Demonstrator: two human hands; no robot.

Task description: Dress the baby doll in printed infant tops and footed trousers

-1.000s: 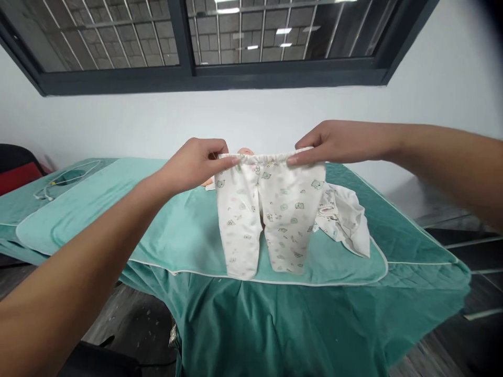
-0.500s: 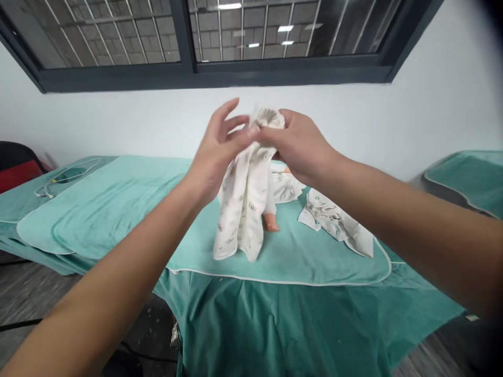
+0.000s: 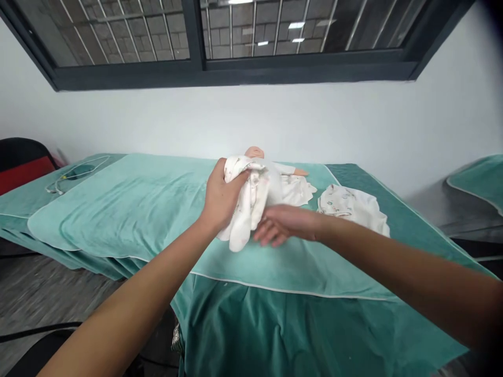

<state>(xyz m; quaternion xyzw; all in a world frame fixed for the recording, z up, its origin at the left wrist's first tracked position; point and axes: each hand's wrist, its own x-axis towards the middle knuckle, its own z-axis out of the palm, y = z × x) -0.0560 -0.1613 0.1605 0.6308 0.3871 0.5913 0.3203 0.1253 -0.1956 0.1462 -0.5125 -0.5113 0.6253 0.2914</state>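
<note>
My left hand is closed round a bunched pair of baby pants, white with a small print; part of the cloth hangs below the fingers. Just right of the pants, my right hand is low over the mat, its fingers curled and smeared by motion. Whether it grips anything does not show. A baby doll lies on its back behind the pants, head toward the wall and one arm out to the right. Its legs are hidden by the pants and my hands. White cloth lies beside its body.
A second printed white garment lies crumpled to the right. Light green mats cover the table, over a darker green cloth. A white cable lies far left, near a black and red chair. Behind are a wall and barred window.
The pants have come down from chest height toward the doll and are bunched in my left hand. My right hand has let go of them and moved down. The view has shifted slightly.
</note>
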